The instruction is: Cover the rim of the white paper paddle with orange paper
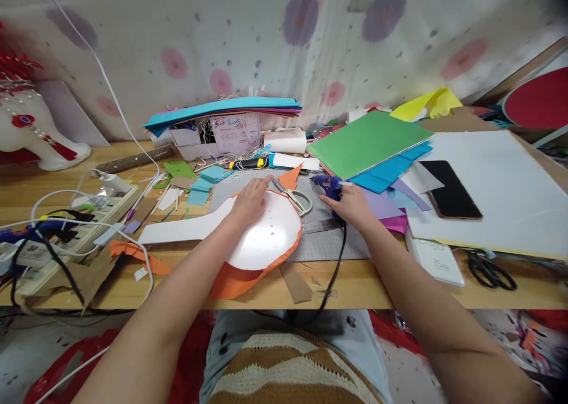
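My left hand (252,203) rests on a white paddle-shaped board (266,235), its fingers stretched out toward the far edge. Orange paper (242,281) is wrapped along the board's rounded rim and sticks out at the near side. In my right hand (350,204) is a blue hot glue gun (327,185), its nozzle pointing left and its black cord (339,262) trailing down over the table edge. Between my hands lie metal scissors (302,203) with pale handles. They are beside the board, on a grey cutting mat (328,251).
Green foam sheets (370,141) and coloured paper lie at the back right, near a phone (450,190) on a white board. Black scissors (491,269) sit at the right front. On the left are a power strip (80,244), tangled cables and paper scraps.
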Demonstrator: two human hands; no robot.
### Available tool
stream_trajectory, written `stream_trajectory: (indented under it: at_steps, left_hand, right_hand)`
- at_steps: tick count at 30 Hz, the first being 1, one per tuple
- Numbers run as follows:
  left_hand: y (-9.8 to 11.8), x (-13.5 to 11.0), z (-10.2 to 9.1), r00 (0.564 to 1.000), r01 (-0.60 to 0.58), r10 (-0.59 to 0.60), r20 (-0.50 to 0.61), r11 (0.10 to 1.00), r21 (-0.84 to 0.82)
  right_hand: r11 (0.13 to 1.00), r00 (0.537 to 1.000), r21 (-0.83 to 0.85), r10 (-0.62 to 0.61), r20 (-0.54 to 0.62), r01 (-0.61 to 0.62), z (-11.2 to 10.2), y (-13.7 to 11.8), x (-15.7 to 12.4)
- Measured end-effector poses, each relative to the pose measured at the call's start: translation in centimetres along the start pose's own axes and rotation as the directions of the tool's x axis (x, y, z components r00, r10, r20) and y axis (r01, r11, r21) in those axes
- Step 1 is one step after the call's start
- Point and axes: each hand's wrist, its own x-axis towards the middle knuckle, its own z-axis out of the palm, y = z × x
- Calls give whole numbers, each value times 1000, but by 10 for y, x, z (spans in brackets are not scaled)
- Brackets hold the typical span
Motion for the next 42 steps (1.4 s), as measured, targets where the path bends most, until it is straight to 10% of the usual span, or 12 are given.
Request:
stream_trajectory:
  at_steps: [9,15,42]
  left_hand:
    - [-6,1,6,1000,19,-18,16,994,-109]
    - [-7,2,7,994,102,-97,40,983,-150]
    - [-7,3,8,995,99,-97,17,986,-137]
  right_hand:
    - [975,989,173,146,-16,-141,-2,-18,3]
    - [913,972,398,-7,235,-90,-25,-41,3]
    - [943,910,-13,-316,270,332,-25,-93,9]
